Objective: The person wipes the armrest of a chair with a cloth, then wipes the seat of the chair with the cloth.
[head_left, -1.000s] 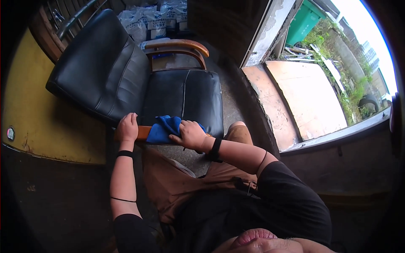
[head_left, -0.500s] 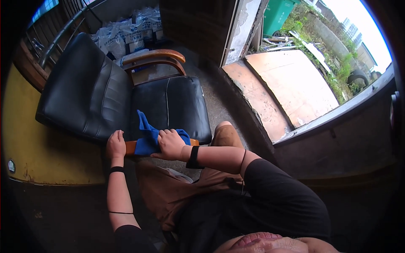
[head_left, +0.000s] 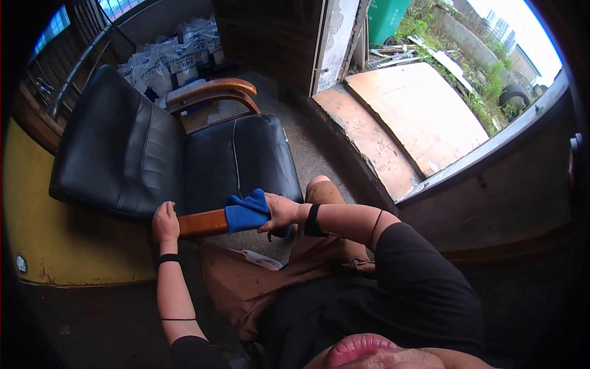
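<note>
A black padded chair (head_left: 236, 157) with wooden armrests stands before me, its backrest (head_left: 98, 144) to the left. My left hand (head_left: 165, 222) is closed around the rear end of the near armrest (head_left: 203, 223), beside the lower corner of the backrest. At the front end of that armrest, my right hand (head_left: 281, 211) grips a blue cloth (head_left: 247, 212). The cloth is draped over the wood and bunched against my fingers. Part of my right fingers is hidden behind the cloth and armrest.
The far wooden armrest (head_left: 215, 88) curves up across the seat. Behind it are several plastic-wrapped white bags (head_left: 178, 58). A yellow panel (head_left: 98, 246) lies at the left. On the right an open doorway leads to a pale slab (head_left: 418, 117) and a green bin (head_left: 386, 21).
My right hand has slid the blue cloth right along the armrest to its front end, baring the wood behind it. My left hand keeps its place on the armrest. The whole view has shifted slightly.
</note>
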Action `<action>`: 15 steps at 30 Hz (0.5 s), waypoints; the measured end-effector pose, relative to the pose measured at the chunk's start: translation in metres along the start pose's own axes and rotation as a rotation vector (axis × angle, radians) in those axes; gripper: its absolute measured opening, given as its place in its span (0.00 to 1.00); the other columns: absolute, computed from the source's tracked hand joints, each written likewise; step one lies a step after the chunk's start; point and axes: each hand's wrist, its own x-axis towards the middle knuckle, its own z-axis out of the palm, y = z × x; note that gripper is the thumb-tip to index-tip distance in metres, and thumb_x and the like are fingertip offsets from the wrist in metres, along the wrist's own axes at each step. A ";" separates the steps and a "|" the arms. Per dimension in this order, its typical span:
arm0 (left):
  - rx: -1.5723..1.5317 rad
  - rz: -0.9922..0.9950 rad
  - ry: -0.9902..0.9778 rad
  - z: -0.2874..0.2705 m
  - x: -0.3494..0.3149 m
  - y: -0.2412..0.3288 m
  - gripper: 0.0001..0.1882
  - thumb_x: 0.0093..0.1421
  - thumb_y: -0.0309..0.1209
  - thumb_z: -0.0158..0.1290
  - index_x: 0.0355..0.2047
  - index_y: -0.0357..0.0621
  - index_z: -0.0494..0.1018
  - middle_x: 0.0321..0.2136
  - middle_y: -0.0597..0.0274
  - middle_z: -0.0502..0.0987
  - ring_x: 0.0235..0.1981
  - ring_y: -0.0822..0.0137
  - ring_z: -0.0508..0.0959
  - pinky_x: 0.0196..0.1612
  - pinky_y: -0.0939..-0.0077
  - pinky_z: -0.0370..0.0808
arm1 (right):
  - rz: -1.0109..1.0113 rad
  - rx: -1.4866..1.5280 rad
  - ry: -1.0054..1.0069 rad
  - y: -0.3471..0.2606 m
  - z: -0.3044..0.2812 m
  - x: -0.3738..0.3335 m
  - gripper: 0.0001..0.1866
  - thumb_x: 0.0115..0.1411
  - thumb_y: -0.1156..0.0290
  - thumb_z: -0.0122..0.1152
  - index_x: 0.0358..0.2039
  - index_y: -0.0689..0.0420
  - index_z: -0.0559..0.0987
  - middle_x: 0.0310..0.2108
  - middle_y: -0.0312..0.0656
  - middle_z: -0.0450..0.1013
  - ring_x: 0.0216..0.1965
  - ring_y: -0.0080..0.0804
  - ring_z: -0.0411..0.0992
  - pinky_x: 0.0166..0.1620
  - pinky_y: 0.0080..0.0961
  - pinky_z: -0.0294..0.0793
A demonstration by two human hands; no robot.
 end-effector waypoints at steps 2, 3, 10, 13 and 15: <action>0.004 -0.011 -0.002 -0.002 0.000 0.000 0.18 0.73 0.39 0.43 0.38 0.44 0.81 0.36 0.53 0.83 0.40 0.48 0.81 0.44 0.57 0.77 | -0.010 0.006 -0.049 0.005 -0.002 0.002 0.48 0.42 0.54 0.83 0.61 0.55 0.69 0.55 0.51 0.69 0.59 0.50 0.68 0.64 0.38 0.68; 0.008 -0.023 0.006 -0.002 0.000 -0.002 0.18 0.73 0.39 0.43 0.38 0.44 0.81 0.36 0.53 0.83 0.40 0.48 0.81 0.44 0.57 0.77 | -0.002 0.024 -0.077 0.008 -0.003 0.003 0.49 0.42 0.53 0.83 0.63 0.54 0.68 0.55 0.52 0.69 0.60 0.51 0.68 0.64 0.39 0.67; -0.015 0.013 0.062 0.004 0.001 -0.005 0.18 0.72 0.41 0.45 0.38 0.43 0.80 0.40 0.50 0.83 0.43 0.45 0.80 0.47 0.55 0.78 | 0.093 0.166 -0.198 0.027 -0.006 0.001 0.61 0.40 0.53 0.86 0.71 0.51 0.59 0.63 0.52 0.64 0.67 0.52 0.62 0.69 0.43 0.61; -0.038 0.059 0.110 0.008 -0.001 -0.003 0.17 0.72 0.40 0.45 0.36 0.44 0.80 0.38 0.50 0.83 0.42 0.45 0.80 0.46 0.53 0.77 | 0.120 0.234 -0.224 0.052 -0.002 -0.008 0.61 0.40 0.53 0.86 0.71 0.52 0.59 0.64 0.52 0.63 0.67 0.49 0.61 0.69 0.41 0.61; -0.030 0.059 0.129 0.005 -0.003 0.000 0.17 0.71 0.41 0.46 0.35 0.44 0.79 0.37 0.50 0.82 0.41 0.45 0.80 0.45 0.52 0.77 | 0.079 0.226 -0.188 0.053 0.001 -0.014 0.59 0.40 0.56 0.87 0.70 0.52 0.61 0.63 0.50 0.65 0.66 0.46 0.63 0.68 0.38 0.62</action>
